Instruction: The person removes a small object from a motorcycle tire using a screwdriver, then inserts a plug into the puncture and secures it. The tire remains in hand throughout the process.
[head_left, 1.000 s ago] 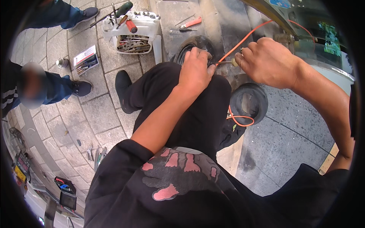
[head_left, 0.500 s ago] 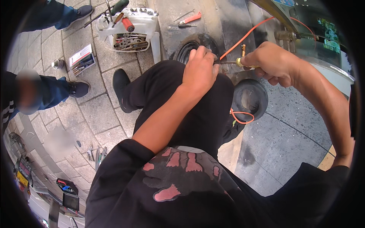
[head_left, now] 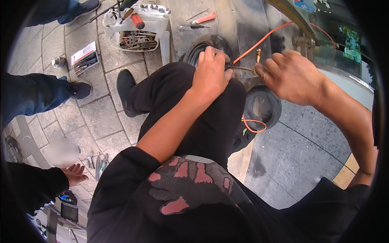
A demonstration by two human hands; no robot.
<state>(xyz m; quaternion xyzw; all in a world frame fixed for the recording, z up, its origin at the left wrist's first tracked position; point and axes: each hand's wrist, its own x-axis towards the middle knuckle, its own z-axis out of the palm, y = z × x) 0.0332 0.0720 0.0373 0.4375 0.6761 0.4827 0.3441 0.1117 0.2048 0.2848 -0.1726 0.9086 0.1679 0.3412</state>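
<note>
My right hand (head_left: pixel 293 77) is closed around the yellowish handle of a screwdriver (head_left: pixel 244 69), whose thin shaft points left toward my other hand. Just above my raised knee, my left hand (head_left: pixel 211 73) has its fingers bent and thumb pressed in by the shaft's far end. What it pinches is hidden. An orange hose (head_left: pixel 263 38) comes down from the upper right and reaches the spot by my left fingertips. A small black tyre (head_left: pixel 196 50) lies partly behind that hand. Beside my right fingers stands a brass fitting (head_left: pixel 258 55).
A white toolbox (head_left: pixel 162 22) full of tools stands upper left. Nearby lie a red-handled knife (head_left: pixel 206 18), a boxed tool set (head_left: pixel 85 58) and a small can (head_left: pixel 58 62). Another round black tyre (head_left: pixel 275 107) is right of my knee. Pliers (head_left: pixel 104 162) and another person's hand (head_left: pixel 75 175) are lower left.
My right hand has turned over on the screwdriver handle, knuckles now upward. My left hand stays nearly in place. Another person's hand has come into view at the lower left.
</note>
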